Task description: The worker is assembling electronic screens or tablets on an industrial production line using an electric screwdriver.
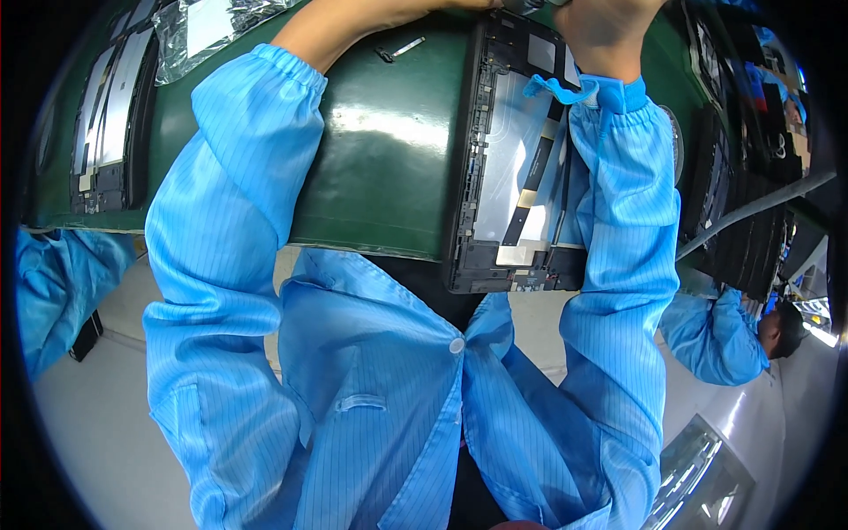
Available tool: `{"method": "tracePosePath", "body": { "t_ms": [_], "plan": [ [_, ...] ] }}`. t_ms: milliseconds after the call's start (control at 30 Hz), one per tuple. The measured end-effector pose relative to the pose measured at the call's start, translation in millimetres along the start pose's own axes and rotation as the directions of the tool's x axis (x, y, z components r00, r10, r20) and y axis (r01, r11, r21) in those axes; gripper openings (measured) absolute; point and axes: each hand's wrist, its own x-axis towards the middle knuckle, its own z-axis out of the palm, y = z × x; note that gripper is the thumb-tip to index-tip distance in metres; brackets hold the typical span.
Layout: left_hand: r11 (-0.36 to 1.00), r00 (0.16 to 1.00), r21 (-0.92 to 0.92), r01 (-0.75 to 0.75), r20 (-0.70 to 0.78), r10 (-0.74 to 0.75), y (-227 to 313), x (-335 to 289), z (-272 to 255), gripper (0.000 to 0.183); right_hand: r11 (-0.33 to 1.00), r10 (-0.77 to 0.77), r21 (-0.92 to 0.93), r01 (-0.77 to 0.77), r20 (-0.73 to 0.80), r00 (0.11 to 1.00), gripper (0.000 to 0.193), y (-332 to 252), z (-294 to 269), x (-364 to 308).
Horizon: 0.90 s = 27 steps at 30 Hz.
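An opened tablet-like device (521, 177) with a black frame, silver inner plate and dark flat cables lies before me, its near end jutting past the table edge. My right hand (608, 25) is over its far right part, its wrist bent and its fingers cut off by the upper edge. My left hand (455, 3) reaches in from the left to the device's far end, and only a strip of it shows. Between the hands is a small greyish thing (523, 5), too cropped to name. Whether either hand grips it is hidden. Blue sleeves cover both forearms.
A small part with a short strip (402, 49) lies on the green table (380, 177). Another opened device (110, 115) and a clear plastic bag (208, 35) are at the left. Dark panels (751, 230) stand right, near a grey cable (760, 208). Co-workers in blue sit either side.
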Motion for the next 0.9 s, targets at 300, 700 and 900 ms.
{"method": "tracePosePath", "body": {
  "t_ms": [300, 700, 900],
  "plan": [
    [0.997, 0.997, -0.01, 0.071, -0.011, -0.071, 0.5, 0.0, 1.6, 0.024, 0.995, -0.095, -0.025, 0.095, 0.02, 0.995, 0.016, 1.7, 1.5, -1.6],
    [0.918, 0.755, 0.366, -0.155, -0.555, 0.349, 15.7, -5.8, 4.3, 0.021, 0.995, -0.065, 0.072, 0.066, -0.007, 0.998, 0.013, -1.6, -1.8, 1.9],
    [0.854, 0.897, 0.353, 0.381, -0.364, -0.249, 78.8, -113.9, 78.0, 0.063, 0.988, 0.108, 0.128, -0.086, -0.181, 0.978, 0.032, -30.9, -8.6, 0.5]
  ]
}}
